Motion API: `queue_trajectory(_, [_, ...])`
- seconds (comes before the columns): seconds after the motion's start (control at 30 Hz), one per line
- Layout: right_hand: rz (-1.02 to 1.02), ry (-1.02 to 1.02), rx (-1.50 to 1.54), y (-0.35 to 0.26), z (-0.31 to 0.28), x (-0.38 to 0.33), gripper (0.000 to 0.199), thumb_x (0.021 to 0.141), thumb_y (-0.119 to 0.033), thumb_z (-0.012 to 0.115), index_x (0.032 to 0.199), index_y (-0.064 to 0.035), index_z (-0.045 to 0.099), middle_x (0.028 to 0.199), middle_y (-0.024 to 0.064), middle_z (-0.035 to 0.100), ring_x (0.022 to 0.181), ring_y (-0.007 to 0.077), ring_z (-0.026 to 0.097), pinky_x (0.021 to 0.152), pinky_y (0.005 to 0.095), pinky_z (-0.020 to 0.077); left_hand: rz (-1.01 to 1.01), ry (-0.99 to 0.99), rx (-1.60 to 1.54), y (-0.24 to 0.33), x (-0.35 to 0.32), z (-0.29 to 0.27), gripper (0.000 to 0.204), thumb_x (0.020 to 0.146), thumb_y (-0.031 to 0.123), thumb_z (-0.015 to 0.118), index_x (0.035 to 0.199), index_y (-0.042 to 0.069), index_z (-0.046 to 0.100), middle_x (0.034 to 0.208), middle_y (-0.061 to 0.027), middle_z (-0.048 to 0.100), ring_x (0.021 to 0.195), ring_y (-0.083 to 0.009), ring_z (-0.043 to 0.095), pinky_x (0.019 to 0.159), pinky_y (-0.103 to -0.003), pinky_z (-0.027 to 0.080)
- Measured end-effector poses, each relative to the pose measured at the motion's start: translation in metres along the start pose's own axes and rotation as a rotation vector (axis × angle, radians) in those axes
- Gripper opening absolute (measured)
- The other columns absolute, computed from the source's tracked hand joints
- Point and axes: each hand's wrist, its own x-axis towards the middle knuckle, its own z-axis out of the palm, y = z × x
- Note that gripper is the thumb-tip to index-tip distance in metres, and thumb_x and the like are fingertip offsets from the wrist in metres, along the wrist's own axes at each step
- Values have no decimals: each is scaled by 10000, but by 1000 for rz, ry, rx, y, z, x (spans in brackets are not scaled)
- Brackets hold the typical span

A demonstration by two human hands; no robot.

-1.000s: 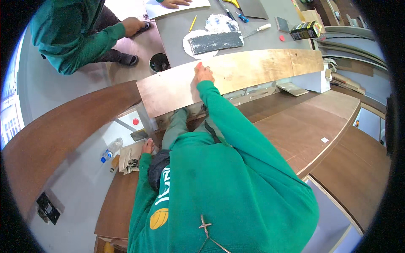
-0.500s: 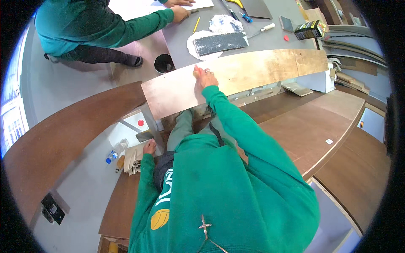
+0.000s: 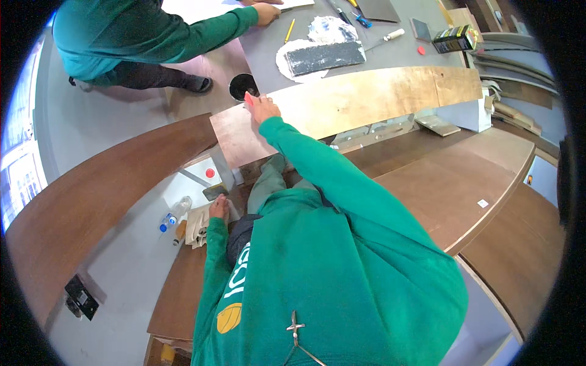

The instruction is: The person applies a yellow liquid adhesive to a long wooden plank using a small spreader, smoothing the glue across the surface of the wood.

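My right hand (image 3: 265, 110) reaches across to the left end of a long, pale curved wooden panel (image 3: 342, 100). Its fingers pinch a small red piece (image 3: 248, 98), mostly hidden by the hand, against the panel's surface. Low at my left side, my left hand (image 3: 219, 208) is curled at the edge of a flat grey scraper blade (image 3: 215, 192) and seems to grip it; any handle is hidden. Beyond the panel, a dark rectangular board (image 3: 325, 58) smeared with white paste lies on the grey table.
On the grey table (image 3: 397, 64) lie a pencil (image 3: 289, 30), a white-handled tool (image 3: 394, 35) and a black tin (image 3: 455, 39). A black bucket (image 3: 241, 85) stands beside it. Another person (image 3: 122, 36) works at far left. A brown curved panel (image 3: 110, 158) extends leftward; plastic bottles (image 3: 174, 213) lie nearby.
My right hand has slid left along the pale panel toward its left end, and the red piece shows more clearly. My left hand has barely moved. The whole view has shifted slightly.
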Motion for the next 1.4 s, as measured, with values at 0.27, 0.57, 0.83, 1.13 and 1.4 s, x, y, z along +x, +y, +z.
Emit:
queue_trajectory(0.27, [72,-73,-149,74,-36,-25,308,868,-217,529,1162,-133,570,1171,136,543,1098,336,531,863,487,470,-131,61,-38,-32,9,12,454,892,292,626,1272,54,551,950,-43,638,823,-122,602,606,-231,449])
queue_trajectory(0.57, [138,67,-150,24,9,-5,365,879,-185,490,1229,-82,501,1209,145,520,1106,321,530,819,472,501,-92,56,123,6,9,29,433,887,312,631,1248,77,582,991,-45,638,840,-117,595,660,-241,473])
queue_trajectory(0.83, [-114,35,-176,22,5,-17,365,838,-152,528,1203,-161,523,1155,105,544,1060,304,554,812,466,484,36,71,87,17,16,26,427,894,283,624,1244,43,576,969,-38,645,806,-107,590,639,-227,448])
queue_trajectory(1.13, [-366,5,-360,52,-28,-19,300,870,-170,495,1161,-182,566,1172,69,551,1077,279,537,853,507,426,-153,26,73,-27,21,20,490,903,340,606,1309,80,519,1148,-36,604,982,-139,594,757,-282,469])
queue_trajectory(1.4, [-643,-181,-436,87,-36,-41,340,872,-188,487,1203,-227,552,1180,39,554,1102,241,524,875,474,425,-84,60,-18,-33,25,15,487,903,349,618,1311,101,521,1162,-33,604,1024,-155,596,812,-316,478])
